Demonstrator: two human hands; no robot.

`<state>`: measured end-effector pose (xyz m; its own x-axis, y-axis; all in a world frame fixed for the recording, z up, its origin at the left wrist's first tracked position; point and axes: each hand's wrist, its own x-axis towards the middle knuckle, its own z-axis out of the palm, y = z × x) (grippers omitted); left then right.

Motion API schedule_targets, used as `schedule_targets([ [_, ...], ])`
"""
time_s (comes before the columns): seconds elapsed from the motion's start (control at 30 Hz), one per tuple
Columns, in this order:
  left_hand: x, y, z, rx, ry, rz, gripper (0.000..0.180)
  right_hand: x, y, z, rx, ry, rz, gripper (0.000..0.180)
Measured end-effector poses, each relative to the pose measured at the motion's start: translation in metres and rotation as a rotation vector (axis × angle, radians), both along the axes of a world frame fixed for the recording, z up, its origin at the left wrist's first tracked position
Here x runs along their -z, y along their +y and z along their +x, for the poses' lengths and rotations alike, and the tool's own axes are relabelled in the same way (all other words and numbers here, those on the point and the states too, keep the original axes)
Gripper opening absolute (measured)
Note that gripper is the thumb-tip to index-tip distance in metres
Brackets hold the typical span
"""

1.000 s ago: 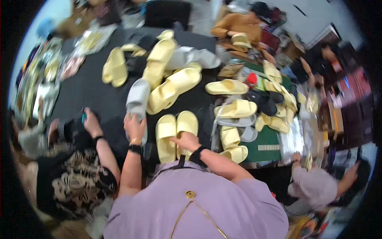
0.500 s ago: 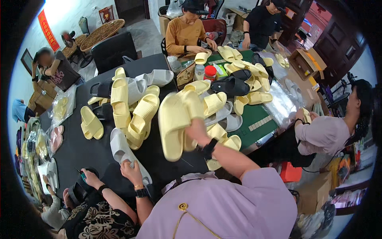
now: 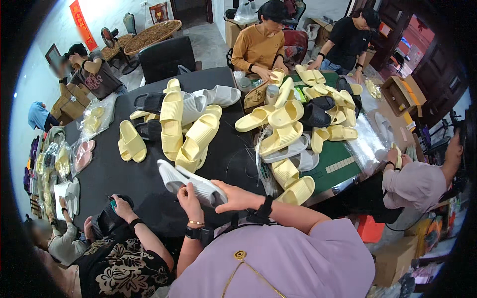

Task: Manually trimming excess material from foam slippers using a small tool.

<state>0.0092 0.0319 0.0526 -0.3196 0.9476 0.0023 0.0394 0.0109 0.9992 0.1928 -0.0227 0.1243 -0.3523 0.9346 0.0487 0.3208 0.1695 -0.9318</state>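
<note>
Starting at the far left of the frame, clear bags of yellow and pink slippers (image 3: 74, 154) lie along the edge of the black table (image 3: 124, 179), and a person in a dark patterned top (image 3: 124, 263) sits at the lower left with a black slipper (image 3: 107, 218) in their hands. Just right of the bags, a pair of yellow slippers (image 3: 131, 141) lies flat on the table, and beyond it, in the upper middle, stands a heap of yellow, grey and black slippers (image 3: 186, 124).

Below that heap, at the lower centre, sits the pair of light grey slippers (image 3: 191, 184), stacked side by side on edge and resting on the table. The left hand (image 3: 189, 196) has its grip curled around their near edge, fingers pressed on the sole. The right hand (image 3: 233, 196) lies over the right end of the same pair, fingers wrapped across it, so both grips are closed on the grey slippers.

Further right, a green mat (image 3: 338, 161) carries another pile of yellow slippers (image 3: 293, 126) mixed with grey and black ones. At the upper right two people lean over the table edge, one in an orange top (image 3: 258, 44), one in black (image 3: 348, 39). At the right edge a person in a pale top (image 3: 417, 184) holds a yellow slipper (image 3: 397, 155).
</note>
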Motion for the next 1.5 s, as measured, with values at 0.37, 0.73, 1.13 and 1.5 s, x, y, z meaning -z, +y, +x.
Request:
schedule_targets([
  [0.37,-0.001,-0.007,-0.035,-0.311,-0.067,-0.121,0.029,-0.010,0.012,0.022,0.332,0.021,0.050,0.033],
  [0.73,0.020,-0.015,-0.057,-0.315,-0.012,-0.068,0.067,-0.027,-0.011,0.051,0.264,-0.059,-0.035,0.032],
  [1.13,-0.016,-0.007,-0.046,0.046,0.877,0.430,0.046,-0.020,0.073,0.087,0.012,-0.161,0.092,0.040],
  [1.5,0.035,-0.029,-0.062,0.175,0.838,-0.149,0.058,0.061,0.030,0.032,0.513,-0.702,0.101,0.066],
])
